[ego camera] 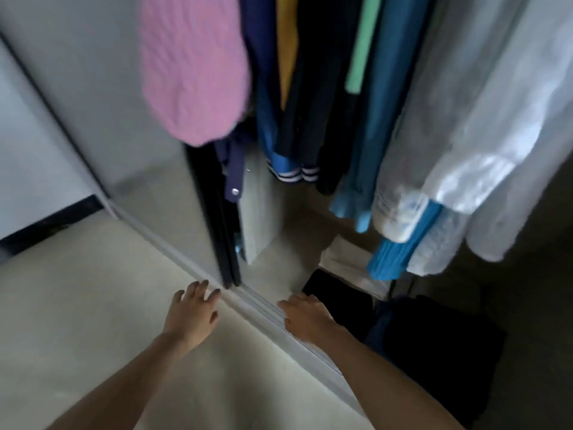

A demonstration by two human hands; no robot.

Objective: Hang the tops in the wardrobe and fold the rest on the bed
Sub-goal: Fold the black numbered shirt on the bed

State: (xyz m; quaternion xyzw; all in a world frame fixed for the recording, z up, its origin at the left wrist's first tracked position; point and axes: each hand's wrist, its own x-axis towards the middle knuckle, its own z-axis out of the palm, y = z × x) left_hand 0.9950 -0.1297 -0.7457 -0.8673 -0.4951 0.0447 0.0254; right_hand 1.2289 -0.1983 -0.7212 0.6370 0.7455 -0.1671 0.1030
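Both hands are out low in front of the wardrobe, and both are empty. The left hand is wide, fingers loosely spread, over the pale floor just beside the door track. Its fingertips are near the bottom corner of the sliding door. The right hand is wide too, palm down over the track, with its fingers at the edge of a black pile on the wardrobe floor.

The tops hang well above the hands. The pink top, a knit, is nearest the door, up over the left hand and blurred. To its right and packed close come a navy top, a yellow one, a green strip and a teal top. White shirts fill the far right, their sleeves hanging lowest.

The door's dark edge stands just past the left fingertips, and the opening runs rightward from there. Under the navy hems there is open room down to the wardrobe floor. Further right, a white box and the black pile take up the bottom.

Faint marks on a pale cuff are too blurred to read.
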